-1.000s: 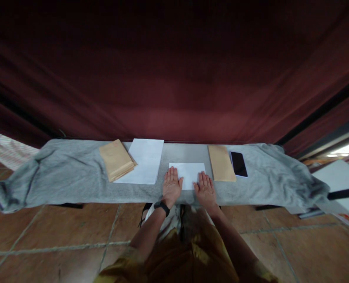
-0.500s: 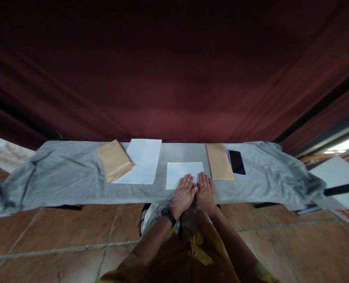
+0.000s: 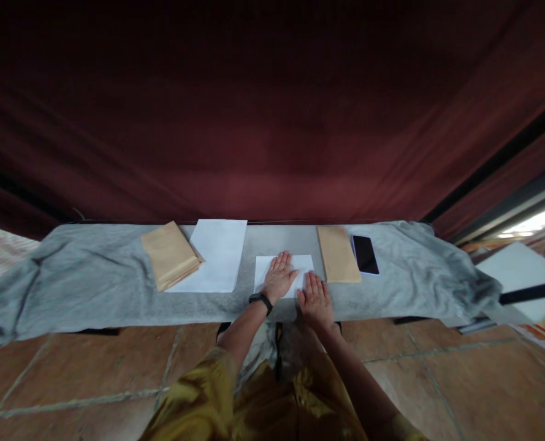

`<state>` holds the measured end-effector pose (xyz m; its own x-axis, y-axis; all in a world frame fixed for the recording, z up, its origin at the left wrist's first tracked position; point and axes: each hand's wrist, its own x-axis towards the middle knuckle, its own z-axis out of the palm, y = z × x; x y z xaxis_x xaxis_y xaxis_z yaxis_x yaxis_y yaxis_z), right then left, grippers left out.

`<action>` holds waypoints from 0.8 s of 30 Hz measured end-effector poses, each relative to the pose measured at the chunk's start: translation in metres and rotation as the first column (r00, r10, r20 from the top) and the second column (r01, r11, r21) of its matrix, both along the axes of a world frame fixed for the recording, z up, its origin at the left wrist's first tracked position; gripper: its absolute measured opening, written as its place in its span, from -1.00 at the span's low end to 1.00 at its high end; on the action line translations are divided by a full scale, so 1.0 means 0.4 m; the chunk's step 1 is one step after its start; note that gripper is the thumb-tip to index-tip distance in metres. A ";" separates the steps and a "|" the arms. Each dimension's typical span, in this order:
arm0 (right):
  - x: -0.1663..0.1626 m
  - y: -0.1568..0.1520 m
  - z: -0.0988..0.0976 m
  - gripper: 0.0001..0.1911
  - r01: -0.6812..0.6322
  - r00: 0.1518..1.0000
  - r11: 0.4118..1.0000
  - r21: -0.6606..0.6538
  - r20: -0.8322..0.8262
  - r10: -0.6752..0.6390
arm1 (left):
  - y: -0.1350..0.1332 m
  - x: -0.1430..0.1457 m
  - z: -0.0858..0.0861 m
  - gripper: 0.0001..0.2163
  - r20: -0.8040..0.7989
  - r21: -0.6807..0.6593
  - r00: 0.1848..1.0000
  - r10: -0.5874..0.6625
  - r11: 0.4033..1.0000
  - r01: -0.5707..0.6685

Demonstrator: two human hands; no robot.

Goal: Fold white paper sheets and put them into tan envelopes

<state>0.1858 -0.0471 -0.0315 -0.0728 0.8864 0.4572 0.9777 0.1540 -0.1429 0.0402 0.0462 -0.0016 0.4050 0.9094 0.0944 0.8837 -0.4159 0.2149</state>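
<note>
A white sheet of paper point(image 3: 263, 267), about half the size of the sheets to its left and perhaps folded, lies on the grey cloth in front of me. My left hand point(image 3: 279, 275), with a black band on its wrist, presses flat on the middle of the paper, thumb out to the right. My right hand point(image 3: 316, 300) lies flat at the paper's lower right corner, fingers stretched forward. Neither hand grips anything. Right of the paper rests a brown envelope point(image 3: 339, 254); whether it is one or several stacked is unclear.
Larger white sheets point(image 3: 219, 254) lie to the left, partly under a stack of brown envelopes point(image 3: 168, 251). A dark-screened phone point(image 3: 365, 254) sits right of the single envelope pile. The grey cloth point(image 3: 102, 282) covers a narrow table against a dark red curtain point(image 3: 272, 190).
My left hand has slid forward and slightly left over the paper, away from my right hand. The right hand has stayed near the paper's right corner. The view has shifted slightly.
</note>
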 end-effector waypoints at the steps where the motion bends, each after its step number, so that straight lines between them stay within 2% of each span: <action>1: 0.000 -0.001 0.001 -0.38 -0.002 1.000 1.000 0.003 -0.004 0.002 | 0.001 -0.002 -0.001 -0.41 0.002 0.009 1.000 -0.002 1.000 0.002; 5: -0.002 0.000 0.002 -0.39 0.001 1.000 1.000 -0.010 -0.016 -0.002 | -0.032 -0.018 -0.010 -0.44 -0.001 0.061 0.998 -0.057 0.996 0.057; 9: -0.003 0.000 0.005 -0.39 0.008 1.000 0.998 -0.060 -0.014 -0.009 | -0.104 -0.057 -0.014 -0.47 -0.007 0.099 0.983 -0.183 0.978 0.183; 14: 0.005 -0.007 0.015 -0.41 0.003 1.000 0.991 -0.131 -0.014 -0.005 | -0.195 -0.122 0.004 -0.49 -0.031 0.099 0.944 -0.328 0.939 0.329; 19: -0.014 0.018 0.035 -0.46 -0.012 0.998 0.986 -0.165 -0.059 0.002 | -0.239 -0.152 0.014 -0.48 -0.041 0.112 0.938 -0.343 0.932 0.345; 21: -0.040 0.041 0.044 -0.49 -0.117 0.991 0.976 -0.186 -0.086 0.102 | -0.243 -0.152 0.008 -0.50 -0.034 0.121 0.941 -0.336 0.933 0.338; 24: -0.080 0.079 0.050 -0.49 -0.341 0.940 0.913 -0.226 -0.104 0.325 | -0.245 -0.149 -0.003 -0.53 -0.016 0.137 0.944 -0.328 0.935 0.327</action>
